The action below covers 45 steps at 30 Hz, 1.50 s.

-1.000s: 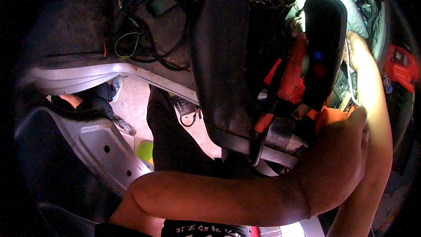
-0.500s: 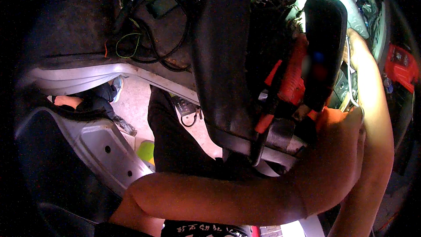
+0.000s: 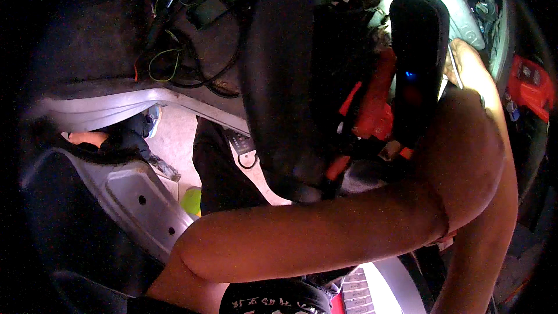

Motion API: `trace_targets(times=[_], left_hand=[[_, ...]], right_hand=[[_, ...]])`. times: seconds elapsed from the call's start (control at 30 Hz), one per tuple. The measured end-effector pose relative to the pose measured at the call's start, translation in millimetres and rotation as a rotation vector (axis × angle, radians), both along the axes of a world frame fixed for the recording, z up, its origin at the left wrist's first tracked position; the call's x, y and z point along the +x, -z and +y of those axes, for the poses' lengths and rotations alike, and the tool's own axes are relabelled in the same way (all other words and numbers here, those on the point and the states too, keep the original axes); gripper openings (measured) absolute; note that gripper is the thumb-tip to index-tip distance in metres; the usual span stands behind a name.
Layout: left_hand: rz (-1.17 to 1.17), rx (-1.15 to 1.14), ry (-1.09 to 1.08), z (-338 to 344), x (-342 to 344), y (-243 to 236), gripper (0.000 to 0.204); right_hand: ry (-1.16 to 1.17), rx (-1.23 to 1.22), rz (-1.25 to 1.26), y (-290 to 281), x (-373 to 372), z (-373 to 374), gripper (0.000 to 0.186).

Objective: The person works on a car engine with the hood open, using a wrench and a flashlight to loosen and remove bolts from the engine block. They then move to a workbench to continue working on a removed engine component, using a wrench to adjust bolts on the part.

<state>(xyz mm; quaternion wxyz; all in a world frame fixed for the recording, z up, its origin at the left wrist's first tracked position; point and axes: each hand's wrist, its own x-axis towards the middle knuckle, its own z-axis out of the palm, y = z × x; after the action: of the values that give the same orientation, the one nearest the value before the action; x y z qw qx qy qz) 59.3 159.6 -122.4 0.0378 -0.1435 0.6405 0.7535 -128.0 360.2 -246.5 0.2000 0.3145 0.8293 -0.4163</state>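
Since half a second ago almost nothing has shifted: the bent forearm crossing the lower middle of the frame sits a touch lower and the hand at its end has rolled slightly further over the orange part, while everything else keeps its place. At the far left, a grey metal sill panel [image 3: 125, 195] with small holes runs down toward the lower left, and above it a pale curved body edge [image 3: 116, 107] crosses the frame. Beyond that edge, in the upper left, a dark recess [image 3: 87, 52] of the vehicle floor holds a tangle of loose wires [image 3: 174, 64], green and black, with a small dark box among them. Lower, near the middle left, a yellow-green object [image 3: 192, 200] lies on the pale floor beside a dark trouser leg [image 3: 218, 171]. A wide black panel [image 3: 282, 81] stands through the centre. Right of it, the left hand [image 3: 465, 157] presses against an orange and black tool [image 3: 375, 116] in the centre right, just beside an upright black device [image 3: 418, 64] with a small blue light. Its fingers are hidden behind the wrist, so their state cannot be told. The right hand is hidden too; only that forearm rises along the right edge. A red box [image 3: 532, 84] sits at the far right.
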Motion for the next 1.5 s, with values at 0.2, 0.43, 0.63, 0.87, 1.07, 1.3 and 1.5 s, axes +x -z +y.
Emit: trace_targets(times=[0.2,0.43,0.63,0.87,1.07,1.3,1.5], left_hand=[[0.134,-0.272,0.100,-18,-24,7,0.016],[0.575,-1.068,0.621,-27,-102,-34,0.017],[0.674,-1.407,1.249,-6,-154,-81,0.017],[0.483,-1.302,1.547,-4,-155,-100,0.016],[0.379,-0.994,1.235,-10,-114,-77,0.015],[0.234,-0.889,1.094,13,-78,-70,0.019],[0.262,-0.918,1.081,-1,-64,-72,0.022]], right_hand=[[-0.059,-0.164,0.062,-5,11,-26,0.032],[-0.077,-0.565,0.039,-14,12,-18,0.029],[0.219,-0.512,-0.035,-31,14,-30,0.023],[0.317,-0.550,-0.036,-49,14,-32,0.021],[0.219,-0.544,-0.088,-50,21,-28,0.025],[-0.034,-0.656,0.218,-53,53,-32,0.016],[0.452,-0.834,0.103,-44,63,-53,0.013]])
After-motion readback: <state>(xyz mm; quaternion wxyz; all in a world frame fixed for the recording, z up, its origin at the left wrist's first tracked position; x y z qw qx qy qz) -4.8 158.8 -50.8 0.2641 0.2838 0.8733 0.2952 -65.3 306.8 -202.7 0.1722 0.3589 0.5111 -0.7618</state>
